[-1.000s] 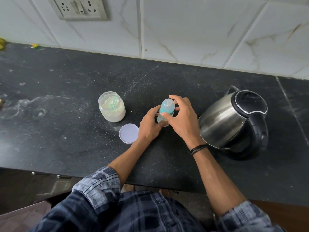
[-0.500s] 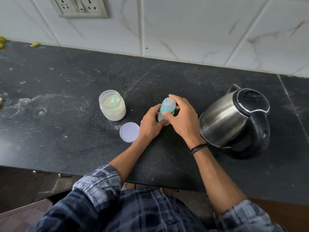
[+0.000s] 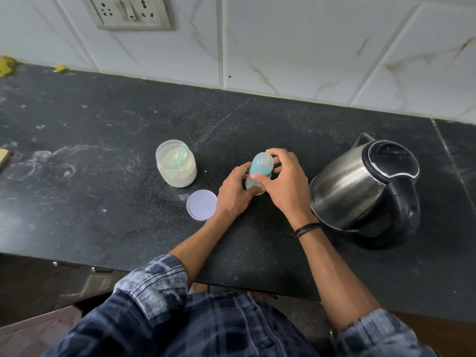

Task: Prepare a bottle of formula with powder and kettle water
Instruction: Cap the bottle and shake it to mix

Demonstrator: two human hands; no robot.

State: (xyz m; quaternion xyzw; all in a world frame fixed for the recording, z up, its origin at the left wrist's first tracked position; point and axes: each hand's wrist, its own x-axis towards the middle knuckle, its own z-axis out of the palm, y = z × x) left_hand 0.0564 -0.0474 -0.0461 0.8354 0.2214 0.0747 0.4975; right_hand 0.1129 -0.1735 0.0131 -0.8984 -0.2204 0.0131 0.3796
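A small baby bottle [image 3: 260,166] with a teal cap stands upright on the black counter [image 3: 103,202]. My left hand [image 3: 234,191] grips its lower body. My right hand [image 3: 283,184] curls round the capped top from the right. To the left stands an open clear jar of white powder [image 3: 177,166] with a pale green scoop inside. Its round white lid [image 3: 201,205] lies flat just in front of the jar, beside my left wrist. A steel kettle [image 3: 360,189] with black lid and handle stands to the right, lid closed.
White tiled wall runs along the back, with a switch and socket plate [image 3: 128,11] at upper left. Powder dust and smears mark the counter's left part. A yellow scrap [image 3: 6,65] lies at the far left edge. The counter's front edge is close to my body.
Both hands stay on the bottle in nearly the same place; my right fingers have shifted slightly round the cap. The view has drifted a little.
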